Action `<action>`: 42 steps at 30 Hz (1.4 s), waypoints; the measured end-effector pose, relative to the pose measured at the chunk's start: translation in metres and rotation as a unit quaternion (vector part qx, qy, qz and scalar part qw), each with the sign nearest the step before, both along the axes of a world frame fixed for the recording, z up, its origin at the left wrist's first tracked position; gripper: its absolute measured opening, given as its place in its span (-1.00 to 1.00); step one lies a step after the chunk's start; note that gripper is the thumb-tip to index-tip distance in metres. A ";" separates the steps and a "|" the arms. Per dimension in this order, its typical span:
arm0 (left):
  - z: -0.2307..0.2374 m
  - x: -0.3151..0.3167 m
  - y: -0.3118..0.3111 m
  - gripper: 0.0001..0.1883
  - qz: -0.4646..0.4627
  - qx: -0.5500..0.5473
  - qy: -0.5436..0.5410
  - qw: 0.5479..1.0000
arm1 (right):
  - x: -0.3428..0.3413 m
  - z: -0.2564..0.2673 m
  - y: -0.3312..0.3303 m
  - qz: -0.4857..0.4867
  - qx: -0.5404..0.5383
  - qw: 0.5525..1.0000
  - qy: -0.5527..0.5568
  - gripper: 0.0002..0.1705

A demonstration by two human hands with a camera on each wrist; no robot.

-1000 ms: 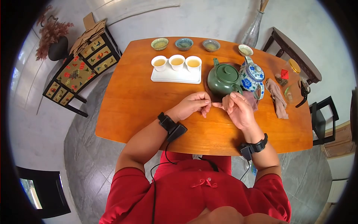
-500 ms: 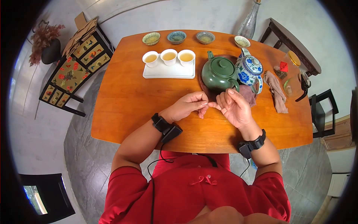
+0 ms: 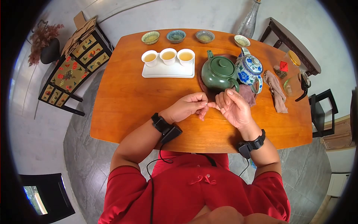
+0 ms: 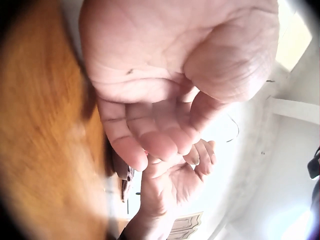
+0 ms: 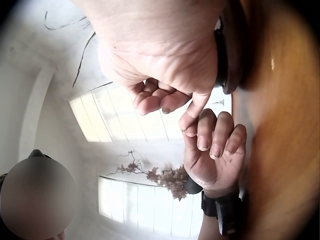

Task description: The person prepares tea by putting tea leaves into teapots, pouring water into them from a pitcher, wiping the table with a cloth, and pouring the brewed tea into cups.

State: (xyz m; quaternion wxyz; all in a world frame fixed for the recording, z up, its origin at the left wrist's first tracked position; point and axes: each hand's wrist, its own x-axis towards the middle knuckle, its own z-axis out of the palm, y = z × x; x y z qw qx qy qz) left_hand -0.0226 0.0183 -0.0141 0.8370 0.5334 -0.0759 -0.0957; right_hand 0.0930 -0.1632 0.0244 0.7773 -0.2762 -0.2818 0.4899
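Over the table's near half, my left hand point(image 3: 186, 107) pinches the tip of my right hand's little finger between thumb and forefinger. My right hand point(image 3: 238, 111) is turned palm up, its other fingers loosely bent around nothing. The right wrist view shows the stretched little finger point(image 5: 194, 111) meeting the left fingertips. Just beyond the hands stands a green teapot point(image 3: 219, 72) on a dark round tray. A blue-and-white floral teapot point(image 3: 248, 71) stands against its right side. Farther left, three white cups point(image 3: 169, 55) of pale yellow tea sit on a white tray point(image 3: 167, 74).
Several small bowls point(image 3: 176, 36) line the table's far edge. To the right lie a crumpled brown cloth point(image 3: 276, 91), a jar with a yellow lid point(image 3: 292, 61) and a glass pot with a black handle point(image 3: 294, 87). A painted cabinet point(image 3: 74, 69) stands left of the table point(image 3: 123, 108).
The head view has shifted slightly, so the table sits a little higher and further left in it. Both hands keep nearly the same pose, fingertips together.
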 end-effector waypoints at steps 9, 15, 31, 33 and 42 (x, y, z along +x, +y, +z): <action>-0.002 0.001 -0.002 -0.84 -0.023 -0.056 -0.007 0.998 | 0.000 0.000 -0.001 0.006 -0.008 1.000 -0.019 -0.57; -0.002 0.000 -0.003 -0.84 -0.028 -0.081 -0.001 0.996 | -0.002 -0.002 0.000 -0.011 -0.012 0.999 -0.045 -0.57; -0.003 0.001 -0.004 -0.82 -0.037 -0.110 -0.004 0.993 | -0.001 -0.006 0.003 -0.011 -0.011 1.000 -0.024 -0.58; -0.003 0.001 -0.004 -0.82 -0.034 -0.090 -0.009 0.995 | 0.000 -0.007 0.003 -0.007 -0.008 1.000 -0.017 -0.58; -0.005 0.002 -0.005 -0.81 -0.026 -0.066 -0.001 0.997 | -0.001 -0.003 0.003 -0.036 -0.048 0.998 0.011 -0.55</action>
